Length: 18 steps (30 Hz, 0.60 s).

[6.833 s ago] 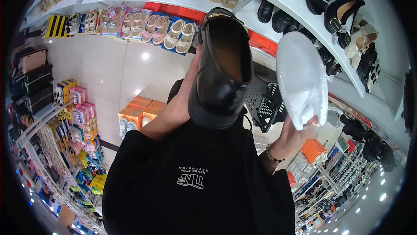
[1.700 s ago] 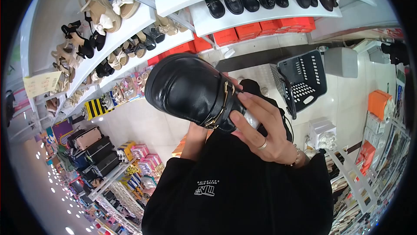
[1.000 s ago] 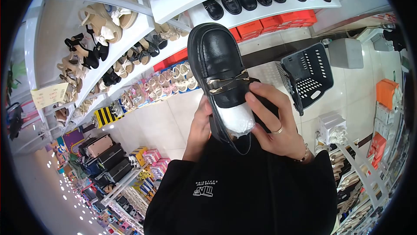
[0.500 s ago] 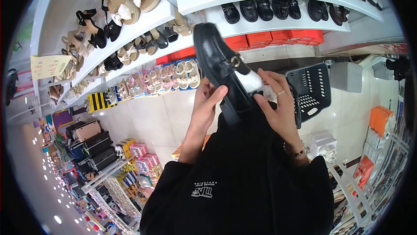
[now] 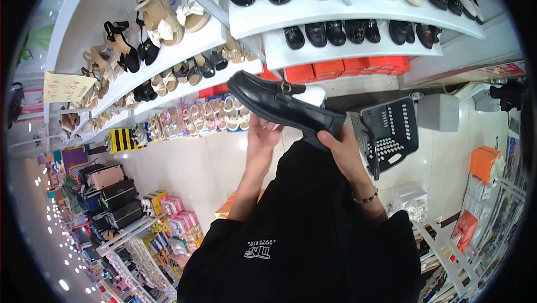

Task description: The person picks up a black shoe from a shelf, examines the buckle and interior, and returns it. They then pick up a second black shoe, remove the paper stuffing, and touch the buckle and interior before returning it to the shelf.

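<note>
A shiny black loafer (image 5: pixel 274 100) with a metal buckle and a low block heel is held side-on in front of my chest, toe to the left. White stuffing (image 5: pixel 313 95) shows in its opening. My left hand (image 5: pixel 263 133) is under the front of the sole, its fingers curled against it and partly hidden by the shoe. At the heel end, my right hand (image 5: pixel 343 149) grips the shoe, thumb against the back of the heel and the other fingers mostly hidden behind it.
Ahead, white shelves (image 5: pixel 358 51) carry rows of shoes and sandals, with red shoeboxes (image 5: pixel 347 68) beneath. A dark shopping basket (image 5: pixel 391 135) stands on the floor at right, near a grey bin (image 5: pixel 441 113). Suitcases (image 5: pixel 120 194) and stacked goods are at left.
The loafer has turned from toe-up to nearly level and come lower. My right hand has moved from its opening to the heel; my left hand has shifted from its side to under the sole.
</note>
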{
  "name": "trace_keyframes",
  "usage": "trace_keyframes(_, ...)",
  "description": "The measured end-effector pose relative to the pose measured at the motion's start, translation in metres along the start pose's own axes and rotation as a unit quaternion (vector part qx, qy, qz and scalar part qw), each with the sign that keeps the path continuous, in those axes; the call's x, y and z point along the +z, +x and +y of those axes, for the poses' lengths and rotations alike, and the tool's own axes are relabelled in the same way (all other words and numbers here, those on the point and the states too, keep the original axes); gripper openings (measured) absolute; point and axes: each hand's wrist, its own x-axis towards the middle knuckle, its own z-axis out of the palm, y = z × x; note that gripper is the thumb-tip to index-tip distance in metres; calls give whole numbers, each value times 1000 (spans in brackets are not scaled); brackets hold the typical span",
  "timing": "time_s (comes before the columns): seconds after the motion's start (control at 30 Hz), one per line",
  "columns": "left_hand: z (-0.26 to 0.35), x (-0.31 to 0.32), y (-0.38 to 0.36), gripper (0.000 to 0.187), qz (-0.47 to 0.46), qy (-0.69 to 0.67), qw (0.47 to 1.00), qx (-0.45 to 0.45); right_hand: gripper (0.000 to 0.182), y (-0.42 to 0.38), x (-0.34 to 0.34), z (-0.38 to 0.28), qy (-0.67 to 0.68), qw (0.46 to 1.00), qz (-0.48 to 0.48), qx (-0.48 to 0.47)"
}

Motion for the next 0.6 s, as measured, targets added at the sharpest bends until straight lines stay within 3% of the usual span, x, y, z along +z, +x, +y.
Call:
trace_keyframes(0.07, 4, -17, 8, 76, -24, -105, 994, 16, 42, -3, -4, -5, -10, 999, 22, -29)
trace_keyframes(0.2, 24, -19, 25, 80, -61, -99, 993, -24, 42, -9, -26, -8, -10, 999, 37, -27)
trace_keyframes(0.33, 21, 7, 32, 52, -33, -12, 997, -72, 43, -11, -46, -8, -34, 996, 77, -17)
trace_keyframes(0.47, 13, 25, 26, 45, -7, 27, 999, -37, 43, -12, -48, -19, 66, 991, 106, -45)
trace_keyframes(0.6, 17, 27, 24, 47, -13, 32, 998, -47, 40, -17, -46, -28, 72, 989, 114, -57)
